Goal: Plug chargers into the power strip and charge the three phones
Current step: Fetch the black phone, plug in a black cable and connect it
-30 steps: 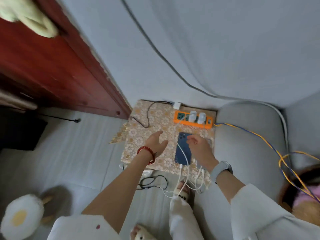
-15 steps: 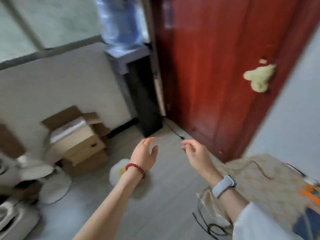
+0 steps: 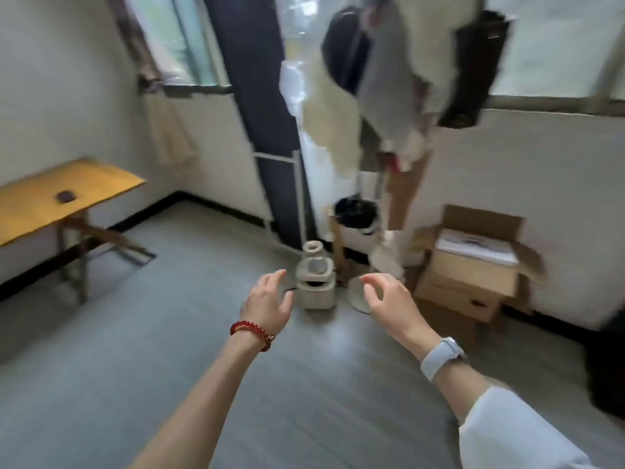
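head view: your left hand [image 3: 267,304] is held out in front of you over the floor [image 3: 169,350], fingers spread apart and its grip on nothing; a red bead bracelet [image 3: 252,333] sits on that wrist. your right hand [image 3: 389,306] is out beside it, well apart from the left, fingers loosely curled with the grip apart and nothing in it; a pale watch [image 3: 441,355] is on that wrist and a white sleeve [image 3: 514,431] shows lower down.

none of the task's things are in this view: no power strip, no chargers, no phones. you are looking across the room at a yellow worktop [image 3: 61,194] on the left with a small dark thing on it, too blurred to name, a pale stacked stand [image 3: 314,279] on the floor ahead, an open cardboard box [image 3: 473,258] against the wall, and clothes hanging [image 3: 389,72] near the window.

how far along the charging is cannot be judged from here, since nothing of it shows. with both hands free and facing away from any strip, you are not working on a plug or cable at this moment. check the strip itself before you count anything as done.
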Tool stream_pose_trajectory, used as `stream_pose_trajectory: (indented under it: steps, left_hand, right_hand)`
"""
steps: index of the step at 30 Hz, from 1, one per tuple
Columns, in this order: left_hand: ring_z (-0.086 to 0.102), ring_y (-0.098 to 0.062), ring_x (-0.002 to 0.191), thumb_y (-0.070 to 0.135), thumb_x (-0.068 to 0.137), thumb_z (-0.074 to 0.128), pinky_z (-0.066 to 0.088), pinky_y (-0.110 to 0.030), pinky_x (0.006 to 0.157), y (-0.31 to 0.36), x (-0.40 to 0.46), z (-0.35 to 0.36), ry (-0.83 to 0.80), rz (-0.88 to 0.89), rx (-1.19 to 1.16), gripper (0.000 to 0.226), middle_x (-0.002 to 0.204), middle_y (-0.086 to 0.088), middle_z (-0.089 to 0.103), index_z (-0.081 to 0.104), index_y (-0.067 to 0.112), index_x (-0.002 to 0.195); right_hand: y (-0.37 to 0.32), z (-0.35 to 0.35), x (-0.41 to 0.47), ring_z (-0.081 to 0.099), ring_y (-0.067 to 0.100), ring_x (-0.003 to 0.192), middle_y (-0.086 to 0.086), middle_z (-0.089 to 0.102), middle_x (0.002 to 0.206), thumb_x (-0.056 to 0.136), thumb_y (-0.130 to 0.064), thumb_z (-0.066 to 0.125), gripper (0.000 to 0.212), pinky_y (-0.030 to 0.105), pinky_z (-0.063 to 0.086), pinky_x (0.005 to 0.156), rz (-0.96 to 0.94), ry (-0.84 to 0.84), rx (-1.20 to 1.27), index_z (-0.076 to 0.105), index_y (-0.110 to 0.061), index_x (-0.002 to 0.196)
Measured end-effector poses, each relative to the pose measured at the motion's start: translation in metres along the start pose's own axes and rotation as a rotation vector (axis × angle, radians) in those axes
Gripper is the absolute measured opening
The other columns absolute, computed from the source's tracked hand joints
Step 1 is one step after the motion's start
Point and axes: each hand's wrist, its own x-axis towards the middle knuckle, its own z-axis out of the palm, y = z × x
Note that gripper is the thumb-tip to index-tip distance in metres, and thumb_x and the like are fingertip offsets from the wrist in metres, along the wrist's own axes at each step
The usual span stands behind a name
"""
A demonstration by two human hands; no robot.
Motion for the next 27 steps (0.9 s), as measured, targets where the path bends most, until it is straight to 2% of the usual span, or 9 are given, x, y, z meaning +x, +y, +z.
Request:
stream_pose_trajectory:
  steps: [3, 8, 16, 22, 27]
  left_hand:
    - [0.044, -0.027, 0.124, 0.025, 0.089, 0.048, 0.038, -0.041, 0.102, -0.061, 0.034, -0.035, 0.080, -0.145, 0.089, 0.047, 0.138, -0.010, 0.043, 0.038, 0.013, 0.133]
    - [0.044, -0.028, 0.122, 0.026, 0.089, 0.047, 0.038, -0.042, 0.102, -0.123, 0.119, -0.078, 0.188, -0.294, 0.153, 0.045, 0.136, -0.011, 0.045, 0.040, 0.014, 0.131]
    - [0.047, -0.026, 0.120, 0.025, 0.088, 0.048, 0.038, -0.037, 0.102, -0.202, 0.233, -0.125, 0.325, -0.469, 0.101, 0.039, 0.131, -0.009, 0.050, 0.047, 0.014, 0.126]
    - [0.048, -0.026, 0.120, 0.021, 0.088, 0.049, 0.035, -0.030, 0.099, -0.320, 0.245, -0.173, 0.484, -0.725, 0.024, 0.037, 0.130, -0.011, 0.050, 0.050, 0.011, 0.124]
    - [0.047, -0.026, 0.120, 0.022, 0.089, 0.048, 0.036, -0.030, 0.097, -0.438, 0.287, -0.219, 0.554, -0.813, 0.013, 0.036, 0.131, -0.009, 0.049, 0.049, 0.012, 0.124]
  right_hand:
    - [-0.040, 0.068, 0.070, 0.050, 0.029, 0.115, 0.010, 0.059, 0.121, 0.089, -0.014, 0.047, 0.026, 0.035, 0.037, 0.099, -0.162, -0.158, -0.033, 0.060, -0.010, 0.111]
    - [-0.093, 0.146, 0.179, 0.047, 0.025, 0.118, 0.006, 0.059, 0.123, 0.090, -0.021, 0.046, 0.028, 0.039, 0.038, 0.101, -0.370, -0.312, -0.055, 0.059, -0.017, 0.114]
    - [-0.179, 0.248, 0.332, 0.050, 0.025, 0.114, 0.001, 0.063, 0.117, 0.091, -0.025, 0.042, 0.027, 0.041, 0.041, 0.096, -0.535, -0.503, -0.091, 0.059, -0.019, 0.111]
    - [-0.249, 0.371, 0.388, 0.058, 0.025, 0.105, 0.007, 0.066, 0.111, 0.090, -0.017, 0.044, 0.025, 0.033, 0.045, 0.089, -0.634, -0.710, -0.007, 0.062, -0.013, 0.106]
    - [-0.310, 0.486, 0.440, 0.059, 0.024, 0.105, 0.007, 0.066, 0.113, 0.090, -0.015, 0.043, 0.026, 0.032, 0.046, 0.088, -0.703, -0.799, -0.026, 0.061, -0.012, 0.108]
